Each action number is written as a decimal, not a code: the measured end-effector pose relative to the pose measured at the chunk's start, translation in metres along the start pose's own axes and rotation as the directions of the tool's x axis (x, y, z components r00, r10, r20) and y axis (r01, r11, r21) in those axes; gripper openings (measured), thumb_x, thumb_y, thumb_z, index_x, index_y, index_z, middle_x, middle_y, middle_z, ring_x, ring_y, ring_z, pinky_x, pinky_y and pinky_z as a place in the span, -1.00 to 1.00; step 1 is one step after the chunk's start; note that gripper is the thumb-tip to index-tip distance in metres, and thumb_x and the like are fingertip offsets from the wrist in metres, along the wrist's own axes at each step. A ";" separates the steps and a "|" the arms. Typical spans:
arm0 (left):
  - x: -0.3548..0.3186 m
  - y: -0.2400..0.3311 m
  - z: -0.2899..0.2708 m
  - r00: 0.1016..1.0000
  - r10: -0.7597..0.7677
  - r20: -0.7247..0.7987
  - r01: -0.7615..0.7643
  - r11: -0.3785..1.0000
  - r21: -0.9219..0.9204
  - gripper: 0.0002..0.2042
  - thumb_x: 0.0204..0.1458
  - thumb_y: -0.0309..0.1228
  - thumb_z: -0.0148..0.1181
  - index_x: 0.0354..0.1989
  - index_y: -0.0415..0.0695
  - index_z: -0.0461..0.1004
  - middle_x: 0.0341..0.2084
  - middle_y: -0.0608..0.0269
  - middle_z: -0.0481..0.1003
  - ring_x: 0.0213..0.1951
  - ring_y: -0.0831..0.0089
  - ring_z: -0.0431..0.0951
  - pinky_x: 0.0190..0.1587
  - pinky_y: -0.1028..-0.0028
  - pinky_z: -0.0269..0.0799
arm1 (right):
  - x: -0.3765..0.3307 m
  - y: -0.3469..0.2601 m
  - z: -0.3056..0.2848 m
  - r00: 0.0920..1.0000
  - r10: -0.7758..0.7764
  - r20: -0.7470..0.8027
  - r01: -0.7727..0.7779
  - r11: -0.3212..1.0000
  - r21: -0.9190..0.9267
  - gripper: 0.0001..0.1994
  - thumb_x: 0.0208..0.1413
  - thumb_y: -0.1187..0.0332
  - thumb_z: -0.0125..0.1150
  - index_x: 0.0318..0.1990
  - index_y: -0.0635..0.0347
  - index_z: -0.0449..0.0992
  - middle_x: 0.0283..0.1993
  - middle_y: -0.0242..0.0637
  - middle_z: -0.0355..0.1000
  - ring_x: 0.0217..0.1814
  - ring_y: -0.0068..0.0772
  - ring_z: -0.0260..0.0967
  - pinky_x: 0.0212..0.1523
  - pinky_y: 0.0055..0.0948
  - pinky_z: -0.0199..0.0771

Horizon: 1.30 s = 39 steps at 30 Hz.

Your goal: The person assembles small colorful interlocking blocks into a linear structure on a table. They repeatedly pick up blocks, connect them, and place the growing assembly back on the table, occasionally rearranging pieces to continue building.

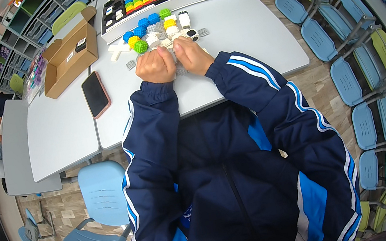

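Note:
My left hand [156, 67] and my right hand [194, 59] are close together above the near part of the white table. Both are closed, fingers curled in and thumbs on top. Whatever they grip is mostly hidden; a bit of light grey shows between and below them. Just beyond lies a pile of building blocks: blue blocks [142, 23], a green block [140, 46], a yellow block [169, 23], plus several grey and white ones. A white block with a dark round face [192, 34] sits beside my right hand. To the left are a white cross-shaped piece [118, 50] and a small grey block [130, 64].
A parts tray [171, 17] with sorted coloured pieces spans the table's back. Left of the pile stand an open cardboard box [57, 75] and a phone [96, 94]. A blue chair [105, 195] is at my left; stacked chairs [324, 39] line the right. Other people sit far left.

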State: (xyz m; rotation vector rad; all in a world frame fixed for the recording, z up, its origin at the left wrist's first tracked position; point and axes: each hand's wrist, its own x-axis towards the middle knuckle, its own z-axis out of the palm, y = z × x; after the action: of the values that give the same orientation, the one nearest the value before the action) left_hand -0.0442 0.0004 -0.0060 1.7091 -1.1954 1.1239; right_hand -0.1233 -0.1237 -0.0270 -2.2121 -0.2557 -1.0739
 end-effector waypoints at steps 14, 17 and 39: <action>-0.006 -0.002 0.005 0.924 -0.380 -0.028 0.374 0.918 -0.131 -0.59 0.26 -0.31 -0.14 -0.49 -0.15 0.62 -0.68 0.10 0.50 -0.60 0.11 0.49 -0.45 0.22 0.35 | 0.001 0.003 0.003 0.975 0.111 -0.191 -0.157 0.957 -0.245 -0.75 0.21 0.16 0.12 -0.11 0.10 0.47 -0.16 -0.31 0.36 0.00 -0.21 0.19 0.02 -0.20 0.05; -0.007 -0.004 0.006 0.929 -0.368 -0.026 0.362 0.924 -0.125 -0.58 0.27 -0.29 -0.16 -0.48 -0.14 0.63 -0.68 0.11 0.50 -0.58 0.11 0.49 -0.42 0.21 0.36 | -0.002 0.004 0.005 0.981 0.119 -0.154 -0.161 0.940 -0.300 -0.72 0.19 0.16 0.14 -0.01 0.04 0.48 -0.05 -0.35 0.35 0.07 -0.23 0.15 0.06 -0.18 0.03; 0.004 -0.004 0.006 0.960 -0.249 -0.124 0.239 0.967 -0.093 -0.75 0.22 -0.35 -0.12 -0.33 -0.13 0.52 -0.46 0.13 0.51 -0.40 0.16 0.50 -0.24 0.26 0.33 | 0.002 -0.025 -0.012 0.982 0.177 -0.070 -0.158 0.961 0.226 -0.65 0.18 0.30 0.17 0.09 0.19 0.41 -0.16 -0.17 0.44 -0.19 -0.25 0.38 -0.09 -0.38 0.38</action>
State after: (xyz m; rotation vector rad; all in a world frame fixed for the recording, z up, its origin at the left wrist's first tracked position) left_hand -0.0386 -0.0049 -0.0049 1.6423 -0.9046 1.0118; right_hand -0.1405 -0.1127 -0.0088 -1.9463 -0.1367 -0.9989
